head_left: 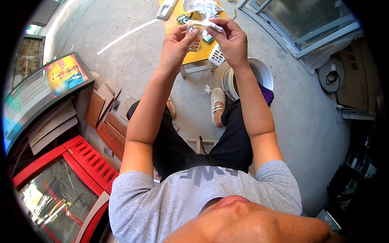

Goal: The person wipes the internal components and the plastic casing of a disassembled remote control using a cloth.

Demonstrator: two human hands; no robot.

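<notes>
My left hand [177, 44] pinches a translucent, yellowish keypad-like piece [194, 40] with rows of small buttons, thumb on its face. Close beside it, my right hand [234, 40] is closed on a crumpled white tissue [214, 26], whose end meets the top of the piece. Both hands are raised over a small yellow table [202, 57]. Below my right hand is a white casing [216, 56] with button holes; whether it rests on the table's corner I cannot tell. Green circuit boards [184, 18] and a heap of white tissue [200, 6] lie on the table.
A white remote-like casing [166, 9] lies at the table's far left. By my right leg stands a pale bucket [262, 69] with purple cloth [266, 94]. To the left are wooden boards [106, 101] and a red-framed glass cabinet [81, 162]. A framed glass panel [304, 20] stands far right.
</notes>
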